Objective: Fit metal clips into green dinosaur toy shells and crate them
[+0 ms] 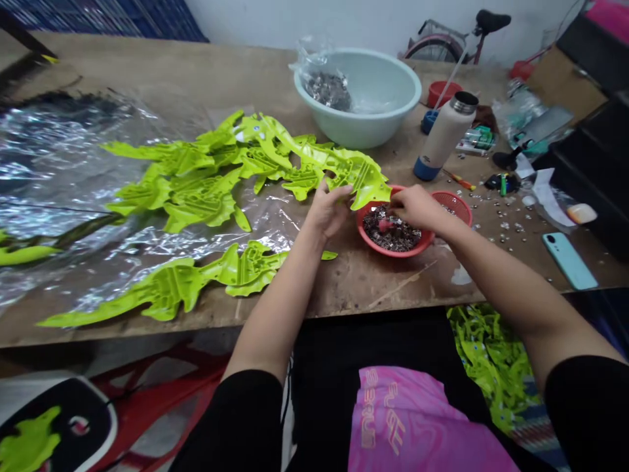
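My left hand (333,204) was clamped on a green plastic part (366,176). My right hand (417,208) was in the red bowl (393,254), its grip indiscernible to me.

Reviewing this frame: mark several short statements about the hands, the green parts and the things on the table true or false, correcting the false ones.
1. The left hand holds a lime-green plastic part. True.
2. The right hand grips the bottle. False: it is at the red bowl, fingers down by the small shiny pieces.
3. A clear plastic bag of dark pieces sits in the large pale-blue basin. True.
4. The turquoise phone lies inside that basin. False: it lies on the table, at the right.
5. A bicycle saddle shows beyond the table. True.
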A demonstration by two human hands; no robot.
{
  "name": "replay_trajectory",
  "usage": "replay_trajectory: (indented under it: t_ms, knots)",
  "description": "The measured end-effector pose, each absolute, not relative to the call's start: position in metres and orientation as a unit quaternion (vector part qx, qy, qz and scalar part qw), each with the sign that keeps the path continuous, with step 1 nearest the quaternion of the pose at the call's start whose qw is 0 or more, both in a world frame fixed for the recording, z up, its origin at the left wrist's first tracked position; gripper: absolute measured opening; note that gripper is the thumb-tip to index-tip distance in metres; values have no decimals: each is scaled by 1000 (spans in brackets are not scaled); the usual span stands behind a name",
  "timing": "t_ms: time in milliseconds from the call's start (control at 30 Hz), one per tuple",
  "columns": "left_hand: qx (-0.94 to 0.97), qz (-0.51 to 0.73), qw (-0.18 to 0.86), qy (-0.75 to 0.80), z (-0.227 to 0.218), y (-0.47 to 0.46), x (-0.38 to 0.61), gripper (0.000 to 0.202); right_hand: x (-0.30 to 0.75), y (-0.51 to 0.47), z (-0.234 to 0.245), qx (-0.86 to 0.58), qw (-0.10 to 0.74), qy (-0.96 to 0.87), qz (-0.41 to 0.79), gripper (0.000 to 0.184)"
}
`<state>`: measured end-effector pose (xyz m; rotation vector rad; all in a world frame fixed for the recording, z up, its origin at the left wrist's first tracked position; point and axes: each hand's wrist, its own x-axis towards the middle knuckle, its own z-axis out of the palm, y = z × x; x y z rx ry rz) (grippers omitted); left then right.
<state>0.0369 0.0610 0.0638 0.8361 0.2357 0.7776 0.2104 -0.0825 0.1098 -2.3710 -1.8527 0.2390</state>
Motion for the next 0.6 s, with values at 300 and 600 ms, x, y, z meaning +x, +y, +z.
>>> replay_trajectory:
  t_ms: [300,600]
  knots:
    - [332,344,876,58,61,28,39,64,243,-135,140,-733,276,-621,41,26]
    - [331,263,905,43,70,-2,31,56,188,-96,138,-672,442,-585,105,23]
